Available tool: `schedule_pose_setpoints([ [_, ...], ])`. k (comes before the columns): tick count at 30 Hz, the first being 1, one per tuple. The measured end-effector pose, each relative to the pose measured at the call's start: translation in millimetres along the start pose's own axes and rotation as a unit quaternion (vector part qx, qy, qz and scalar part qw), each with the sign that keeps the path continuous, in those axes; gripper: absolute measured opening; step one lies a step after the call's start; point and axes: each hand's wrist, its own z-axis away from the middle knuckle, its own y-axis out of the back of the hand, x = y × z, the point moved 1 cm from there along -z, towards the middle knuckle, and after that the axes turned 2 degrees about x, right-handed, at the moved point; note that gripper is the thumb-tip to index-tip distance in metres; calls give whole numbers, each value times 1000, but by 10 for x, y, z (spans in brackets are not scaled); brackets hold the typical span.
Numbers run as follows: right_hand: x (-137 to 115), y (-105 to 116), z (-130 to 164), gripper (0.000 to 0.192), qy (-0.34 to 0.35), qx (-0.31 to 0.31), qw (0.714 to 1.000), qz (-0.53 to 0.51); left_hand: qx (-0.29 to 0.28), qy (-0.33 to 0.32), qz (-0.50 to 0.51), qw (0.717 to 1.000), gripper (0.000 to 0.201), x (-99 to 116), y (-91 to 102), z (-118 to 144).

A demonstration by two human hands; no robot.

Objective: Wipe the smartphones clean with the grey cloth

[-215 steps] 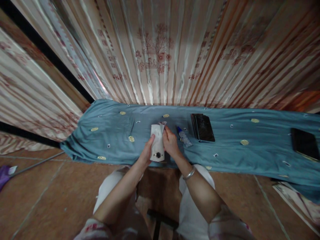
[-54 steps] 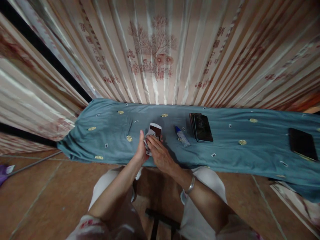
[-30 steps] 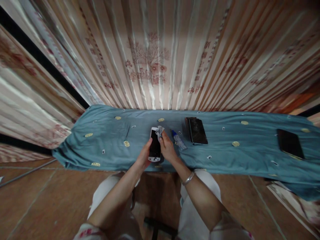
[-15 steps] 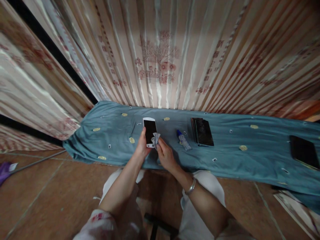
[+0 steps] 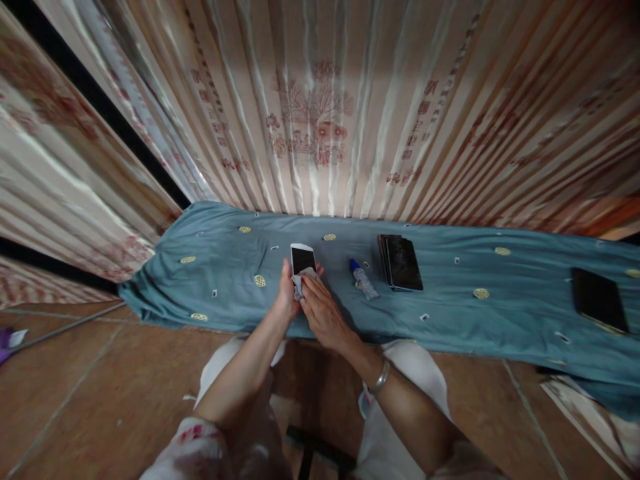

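- Left hand (image 5: 286,299) clenched round the lower end of the white phone (image 5: 302,259), dark screen up, held just above the near edge of the blue-clothed surface (image 5: 450,313).
- Right hand (image 5: 323,312) pressing the small pale cloth (image 5: 301,281) flat on the lower half of the phone's screen, fingers laid over it, grasping the cloth against the glass.
- Change from half a second ago: phone pulled back nearer the body, cloth off the phone's right edge and now square on the screen.
- Further back, phone lying white back up under the same hands; now turned screen side up.
- Reads as wiping of the back done and wiping of the screen under way, upper half of the glass still bare.
- Silver bangle (image 5: 380,377) on the right wrist, well below the phone.
- Small clear bottle with blue cap (image 5: 363,280) lying on the surface just right of the phone, untouched.
- Stack of dark phones (image 5: 401,262) further right of the white phone, beyond the bottle, screens up.
- One more dark phone (image 5: 599,299) far to the right of the white phone, near the surface's end.
- Patterned curtain (image 5: 320,113) hanging behind the white phone, along the far edge of the surface.
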Motion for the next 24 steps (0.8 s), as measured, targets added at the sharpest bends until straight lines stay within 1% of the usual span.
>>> schedule_pose_setpoints([
  [2, 60, 19, -27, 47, -10, -5, 1000, -6, -11, 11, -5, 1000, 73, -75, -18, 26],
  [4, 147, 40, -64, 48, -31, -8, 999, 5, -24, 22, -7, 999, 71, -151, -49, 61],
  [8, 367, 117, -171, 49, -77, 2, 996, 42, -32, 27, -16, 999, 51, -265, -108, 123],
  [11, 543, 214, -251, 47, -110, 53, 992, 38, -31, 39, -38, 998, 41, -285, -129, 163],
  [14, 694, 314, -295, 45, -161, 100, 982, 0, -14, 51, -57, 997, 41, -243, -147, 203],
  [17, 784, 401, -296, 39, -232, 157, 959, -52, 8, 44, -57, 997, 43, -170, -178, 219],
  [19, 793, 447, -275, 36, -266, 183, 940, -109, 15, 34, -43, 998, 43, -124, -203, 207],
  [20, 781, 464, -259, 34, -279, 181, 932, -144, 14, 30, -36, 999, 43, -104, -217, 195],
  [21, 760, 478, -238, 35, -291, 167, 924, -182, 11, 24, -29, 999, 43, -88, -229, 182],
  [24, 649, 506, -154, 41, -335, 81, 891, -294, 5, 12, -17, 1000, 43, -57, -260, 138],
])
